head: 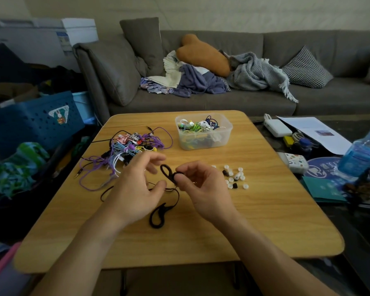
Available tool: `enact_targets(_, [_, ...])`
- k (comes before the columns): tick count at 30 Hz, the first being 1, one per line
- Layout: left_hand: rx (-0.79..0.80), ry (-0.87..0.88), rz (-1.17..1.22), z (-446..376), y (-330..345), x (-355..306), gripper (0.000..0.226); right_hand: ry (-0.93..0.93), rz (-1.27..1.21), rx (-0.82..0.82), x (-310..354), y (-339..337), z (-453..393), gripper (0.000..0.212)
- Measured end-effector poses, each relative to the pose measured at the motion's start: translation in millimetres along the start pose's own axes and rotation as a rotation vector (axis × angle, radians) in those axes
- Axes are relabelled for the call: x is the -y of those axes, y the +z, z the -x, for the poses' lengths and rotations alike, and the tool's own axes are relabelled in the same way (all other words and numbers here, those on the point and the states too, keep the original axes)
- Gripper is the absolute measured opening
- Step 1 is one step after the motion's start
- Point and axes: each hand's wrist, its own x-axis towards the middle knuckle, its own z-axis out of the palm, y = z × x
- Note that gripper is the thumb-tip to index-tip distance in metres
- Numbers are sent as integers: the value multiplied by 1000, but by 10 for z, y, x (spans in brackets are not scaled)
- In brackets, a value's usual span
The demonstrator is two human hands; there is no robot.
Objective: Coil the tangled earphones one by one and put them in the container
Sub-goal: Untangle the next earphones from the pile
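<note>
Black earphones (166, 174) sit between the two hands above the near middle of the wooden table (265, 221): a small loop of their cord stands up at the right hand's fingertips, and the rest of the cord trails down onto the tabletop, ending in a dark ear-hook shape lying near the wrists. The right hand (201, 184) pinches the loop between thumb and curled fingers. The left hand (137, 184) is just beside it with its fingers loosely spread; a thin run of the cord passes by its thumb, though whether the thumb actually presses it cannot be told. Left and farther away lies the tangled pile of earphones (132, 148), purple, blue, white, black and yellow cords knotted together, with purple strands and a jack plug straying toward the table's left edge. At the far middle stands the clear plastic container (203, 142), already holding coiled earphones in white, green and dark blue. Just right of the right hand, a scatter of small white and black ear tips (235, 177) rests on the wood. Beyond the table runs a grey sofa (222, 99) heaped with blankets and cushions; a blue crate (30, 122) stands to the left, and a water bottle (361, 152) and papers (316, 133) lie to the right.
</note>
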Motion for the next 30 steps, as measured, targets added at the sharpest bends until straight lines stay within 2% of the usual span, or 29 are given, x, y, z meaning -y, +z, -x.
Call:
enact_targets(3, [14,-301,442,-17,62,-88,28,7,-73,-55,4,-9,-6,14])
enact_targets(5, [14,-413,657,-14,119,-123,27,3,-81,-61,18,8,10,12])
enact_targets(6, [14,-426,693,-10,146,-123,23,-5,-72,-62,22,19,21,11])
enact_targets(12, [-54,-358,636,14,201,-96,13,-29,-71,-60,28,34,34,16])
enact_targets(17, [-124,-355,679,11,187,-115,13,64,-275,-24,20,-48,9,15])
enact_targets(21, [-100,-347,725,8,161,-137,14,109,-383,-22,30,-103,-16,20])
enact_targets(24, [-73,-270,643,22,148,-135,19,135,-433,17,29,-118,-32,26])
enact_targets(30, [-114,-74,329,57,172,-106,24,141,-460,65,41,-110,-9,17])
